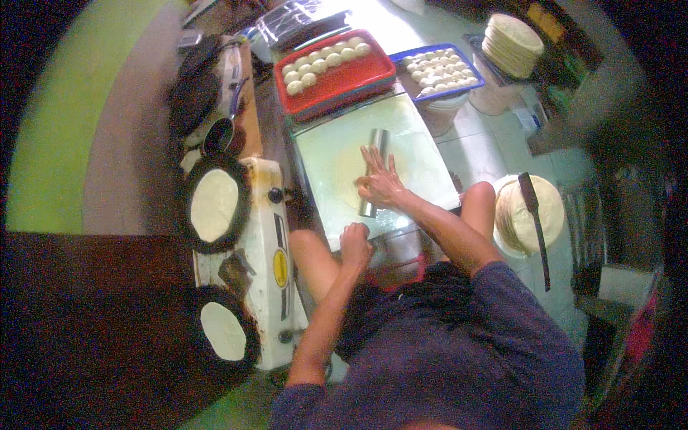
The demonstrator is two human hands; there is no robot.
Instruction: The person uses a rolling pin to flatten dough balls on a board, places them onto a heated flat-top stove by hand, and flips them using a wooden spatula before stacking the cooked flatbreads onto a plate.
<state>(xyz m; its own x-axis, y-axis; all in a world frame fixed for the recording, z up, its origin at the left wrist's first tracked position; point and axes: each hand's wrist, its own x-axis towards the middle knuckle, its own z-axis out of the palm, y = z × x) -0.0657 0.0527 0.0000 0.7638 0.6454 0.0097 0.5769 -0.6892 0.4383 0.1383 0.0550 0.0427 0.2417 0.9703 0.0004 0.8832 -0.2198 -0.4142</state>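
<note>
Rolling station, seen from beside the seated person.

- Right hand [380, 179]: fingers spread, palm flat on the metal rolling pin [373, 172], which lies lengthwise across the pale dough sheet [347, 172].
- Dough sheet: on the light green board [423, 154], left of centre, partly under the pin.
- Left hand [355, 242]: closed in a fist at the board's near edge, apparently steadying it; whether it grips anything I cannot tell.
- Red tray [337, 80] and blue tray [469, 82]: rows of dough balls, beyond the board.
- Two-burner stove [269, 236]: to the person's left, two black pans [215, 204], each holding a flat round.
- Finished stacks: one by the right knee with a dark spatula [534, 215] laid on it, one [512, 43] at far right.

Handling note, as a judgement: even pressure from a flat palm, rolling out from the centre, and turning the sheet between passes should keep it round and uniform; the pin's near end sits close to the board's edge, so short strokes look safer.
</note>
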